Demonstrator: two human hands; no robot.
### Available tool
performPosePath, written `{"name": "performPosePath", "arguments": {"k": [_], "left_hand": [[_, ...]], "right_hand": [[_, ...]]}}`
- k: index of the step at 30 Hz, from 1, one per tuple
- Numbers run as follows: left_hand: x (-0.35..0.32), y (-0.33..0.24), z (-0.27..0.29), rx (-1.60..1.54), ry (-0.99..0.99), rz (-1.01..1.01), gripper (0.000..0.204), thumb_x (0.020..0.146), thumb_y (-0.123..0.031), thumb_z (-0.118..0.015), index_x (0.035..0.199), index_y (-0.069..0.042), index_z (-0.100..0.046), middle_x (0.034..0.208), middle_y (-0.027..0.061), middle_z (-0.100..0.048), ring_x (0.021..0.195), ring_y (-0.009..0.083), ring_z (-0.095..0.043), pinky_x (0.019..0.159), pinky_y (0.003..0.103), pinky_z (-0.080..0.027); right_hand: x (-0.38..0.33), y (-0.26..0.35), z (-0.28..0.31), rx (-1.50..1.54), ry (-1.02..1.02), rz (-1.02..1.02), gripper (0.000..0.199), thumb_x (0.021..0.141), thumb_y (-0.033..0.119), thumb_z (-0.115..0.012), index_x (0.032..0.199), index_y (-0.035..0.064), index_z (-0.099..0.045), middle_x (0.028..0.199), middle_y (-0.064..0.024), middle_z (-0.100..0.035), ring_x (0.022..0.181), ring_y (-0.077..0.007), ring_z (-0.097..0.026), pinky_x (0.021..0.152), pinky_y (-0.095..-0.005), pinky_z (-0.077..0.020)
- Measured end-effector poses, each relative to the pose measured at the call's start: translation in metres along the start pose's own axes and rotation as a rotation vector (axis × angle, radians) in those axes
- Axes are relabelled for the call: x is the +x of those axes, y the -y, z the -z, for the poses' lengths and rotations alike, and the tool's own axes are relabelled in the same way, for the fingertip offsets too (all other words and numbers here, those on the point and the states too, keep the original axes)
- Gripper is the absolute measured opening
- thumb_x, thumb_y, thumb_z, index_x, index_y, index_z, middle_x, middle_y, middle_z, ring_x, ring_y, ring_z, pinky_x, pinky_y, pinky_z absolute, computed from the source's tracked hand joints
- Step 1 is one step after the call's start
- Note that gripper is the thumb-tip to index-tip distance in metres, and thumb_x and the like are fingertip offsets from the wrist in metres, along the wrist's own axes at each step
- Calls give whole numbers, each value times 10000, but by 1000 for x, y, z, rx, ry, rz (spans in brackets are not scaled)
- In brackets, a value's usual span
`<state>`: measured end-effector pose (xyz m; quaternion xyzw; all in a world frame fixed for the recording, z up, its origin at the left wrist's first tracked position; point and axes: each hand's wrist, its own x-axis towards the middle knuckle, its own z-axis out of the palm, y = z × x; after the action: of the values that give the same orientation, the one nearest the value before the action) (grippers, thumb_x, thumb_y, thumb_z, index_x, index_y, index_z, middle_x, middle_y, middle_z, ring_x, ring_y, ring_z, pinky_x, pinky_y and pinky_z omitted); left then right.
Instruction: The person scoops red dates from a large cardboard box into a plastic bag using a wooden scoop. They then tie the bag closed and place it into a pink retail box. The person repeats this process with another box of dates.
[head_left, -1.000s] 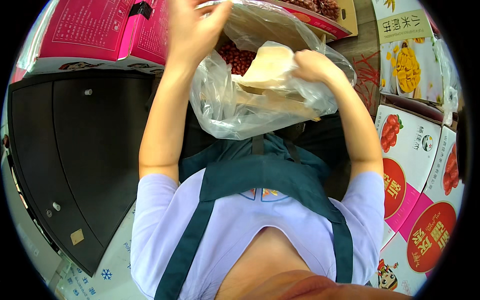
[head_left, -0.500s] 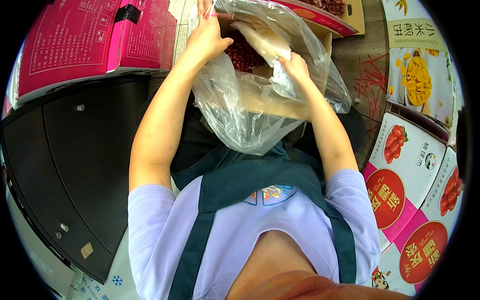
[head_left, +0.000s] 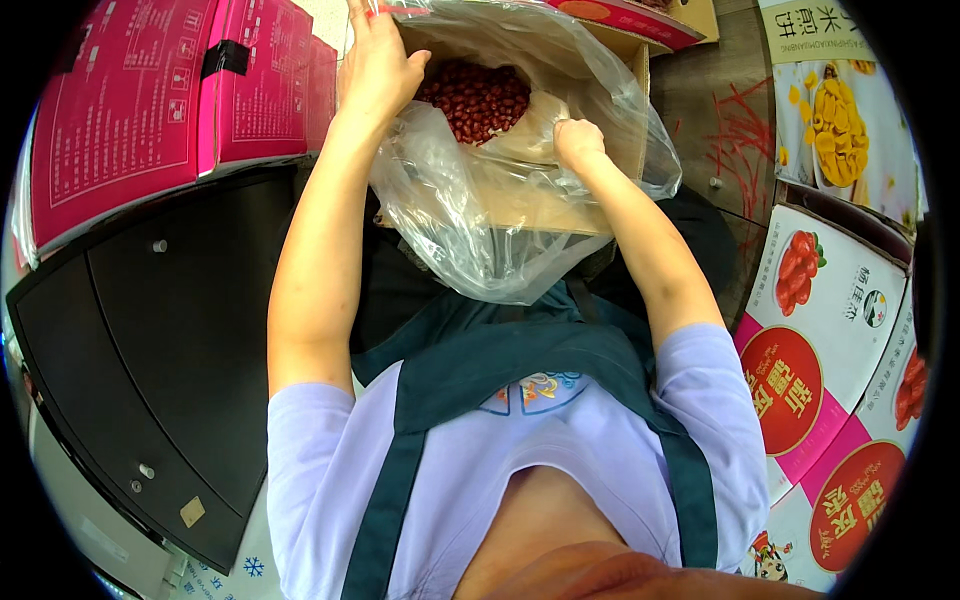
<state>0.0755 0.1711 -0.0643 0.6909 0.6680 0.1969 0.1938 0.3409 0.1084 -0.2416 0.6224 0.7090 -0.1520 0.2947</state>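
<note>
A cardboard box (head_left: 528, 216) in front of me is lined with a large clear plastic bag (head_left: 470, 245) that drapes over its near edge. Dark red dates (head_left: 474, 100) show inside. My left hand (head_left: 378, 75) lies along the left side of the box against the plastic, fingers stretched and thumb apart. Inside the box's right side, my right hand (head_left: 580, 143) is closed on a pale, cloudy plastic bag (head_left: 535, 130) beside the dates. The right fingertips are partly hidden.
Pink cartons (head_left: 120, 120) stand at left above a black cabinet (head_left: 180, 330). White and pink date cartons (head_left: 815, 310) are stacked at right. Red strips (head_left: 740, 135) lie on the floor beside the box. Another open carton (head_left: 690, 22) stands beyond.
The pale plastic has been drawn down and toward the right side, and more of the dates shows. My left hand has shifted slightly left; my right hand has lowered slightly.
</note>
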Motion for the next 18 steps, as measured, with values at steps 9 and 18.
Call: {"name": "performPosePath", "arguments": {"k": [9, 18], "left_hand": [[3, 19, -19, 231, -43, -156, 981, 737, -247, -788, 1463, 12, -181, 1540, 269, -79, 1209, 405, -506, 857, 436, -530], [4, 25, -42, 219, 13, -148, 1009, 738, -220, -789, 1469, 19, -136, 1531, 297, -46, 1217, 441, -484, 862, 427, -529]], "right_hand": [[6, -4, -42, 79, -128, 41, 201, 865, 110, -501, 971, 31, -653, 949, -158, -697, 871, -327, -686, 718, -410, -564], [12, -4, -82, 228, -240, 75, 209, 839, 71, -509, 997, -28, -604, 975, -216, -677, 872, -338, -687, 727, -404, -567]]}}
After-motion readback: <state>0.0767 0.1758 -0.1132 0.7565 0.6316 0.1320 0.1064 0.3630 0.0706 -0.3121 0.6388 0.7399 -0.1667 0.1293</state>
